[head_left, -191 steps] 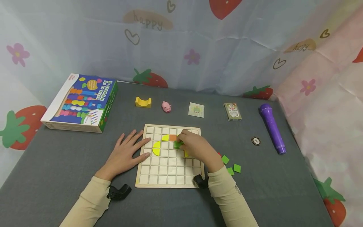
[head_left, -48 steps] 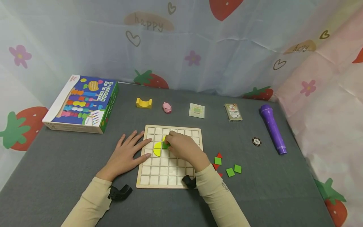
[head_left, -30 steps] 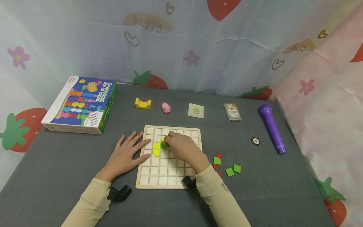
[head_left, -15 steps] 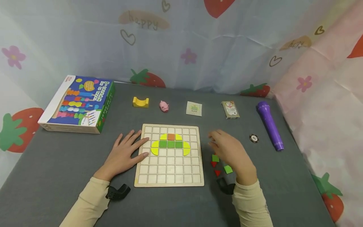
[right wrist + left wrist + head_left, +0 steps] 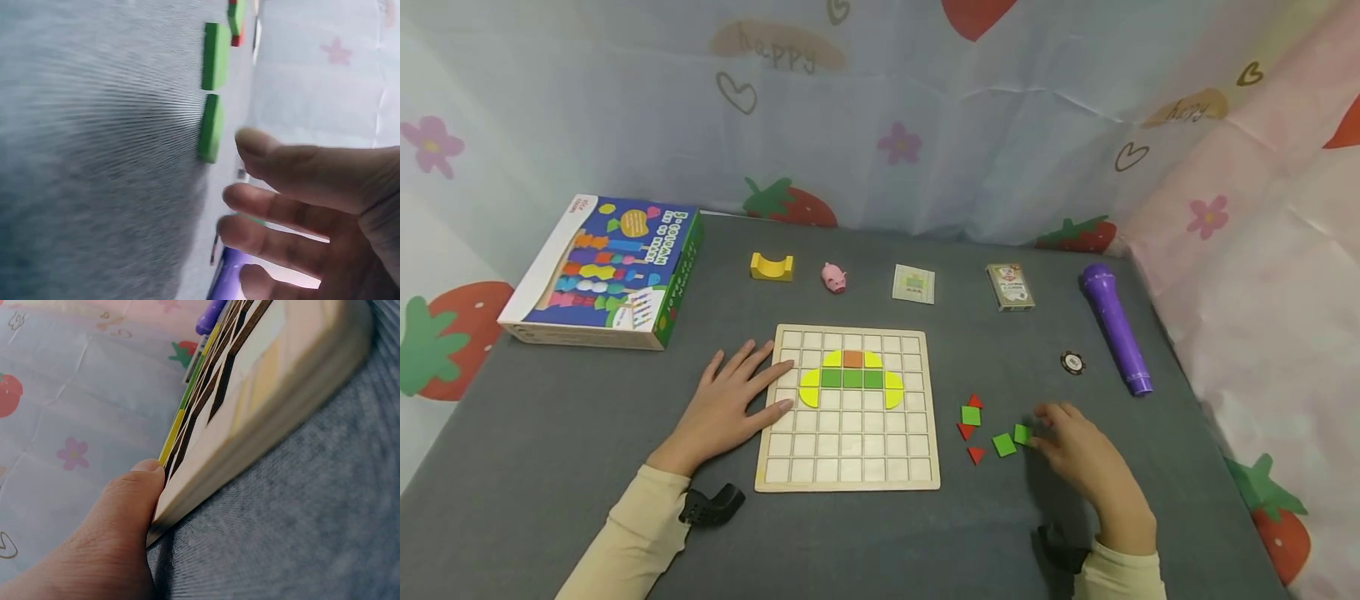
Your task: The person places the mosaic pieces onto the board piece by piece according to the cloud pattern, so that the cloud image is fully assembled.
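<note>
My left hand [image 5: 724,412] lies with spread fingers at the left edge of a wooden grid board [image 5: 850,477], thumb and index finger resting on its rim. On the board, a row of green square tiles [image 5: 852,379] sits below an orange tile [image 5: 853,359], with yellow rounded tiles [image 5: 809,389] at the sides. My right hand [image 5: 1093,467] hovers at the rightmost loose green tile [image 5: 1022,434], fingertips right beside it. In the right wrist view the thumb and fingers are apart, with nothing between them, near that green tile [image 5: 211,128].
Two more green tiles [image 5: 1003,445] and several red triangles [image 5: 976,455] lie right of the board. Behind stand a box [image 5: 617,267], yellow arch block [image 5: 772,267], pink pig [image 5: 833,277], pattern card [image 5: 913,284], playing card box [image 5: 1011,287], round chip [image 5: 1072,362] and purple microphone [image 5: 1116,329].
Green tiles were set in a row on the board by my right hand, which then left the board and moved right to the loose green tiles. My left hand stayed in place.
</note>
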{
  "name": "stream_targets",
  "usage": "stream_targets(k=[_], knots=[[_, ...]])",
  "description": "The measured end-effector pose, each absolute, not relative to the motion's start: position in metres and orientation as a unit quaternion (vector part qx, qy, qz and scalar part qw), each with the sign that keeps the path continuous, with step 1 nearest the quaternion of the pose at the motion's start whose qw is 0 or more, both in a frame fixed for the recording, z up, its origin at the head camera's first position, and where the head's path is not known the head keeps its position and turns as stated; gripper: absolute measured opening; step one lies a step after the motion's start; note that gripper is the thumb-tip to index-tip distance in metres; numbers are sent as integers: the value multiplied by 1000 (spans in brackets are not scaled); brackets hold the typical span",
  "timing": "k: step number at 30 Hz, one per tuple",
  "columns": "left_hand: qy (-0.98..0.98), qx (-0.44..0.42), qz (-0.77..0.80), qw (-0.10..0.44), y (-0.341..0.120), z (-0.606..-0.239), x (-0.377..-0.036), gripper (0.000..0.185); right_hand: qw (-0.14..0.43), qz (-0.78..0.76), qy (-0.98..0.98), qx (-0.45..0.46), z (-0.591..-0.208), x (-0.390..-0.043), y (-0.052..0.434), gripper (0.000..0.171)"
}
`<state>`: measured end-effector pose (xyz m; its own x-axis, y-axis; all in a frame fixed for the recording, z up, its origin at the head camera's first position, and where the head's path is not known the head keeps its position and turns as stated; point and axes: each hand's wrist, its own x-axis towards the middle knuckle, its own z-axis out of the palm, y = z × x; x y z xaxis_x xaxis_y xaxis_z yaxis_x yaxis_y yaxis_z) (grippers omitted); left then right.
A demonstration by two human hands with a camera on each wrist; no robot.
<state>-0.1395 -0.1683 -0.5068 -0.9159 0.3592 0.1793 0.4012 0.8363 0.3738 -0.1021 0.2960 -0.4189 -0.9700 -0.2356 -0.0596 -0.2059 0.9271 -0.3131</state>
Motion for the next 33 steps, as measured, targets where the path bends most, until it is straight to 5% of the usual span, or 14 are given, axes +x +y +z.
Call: stream_targets(k=[22,33], knots=[[-959,-194,-204,36,-168,-504,-139,65,57,-153,979,-124,-434,-109,292,32],[-960,-192,-200,31,-169,-505,-140,66,13,-145,980,-134,-429,-116,285,22]])
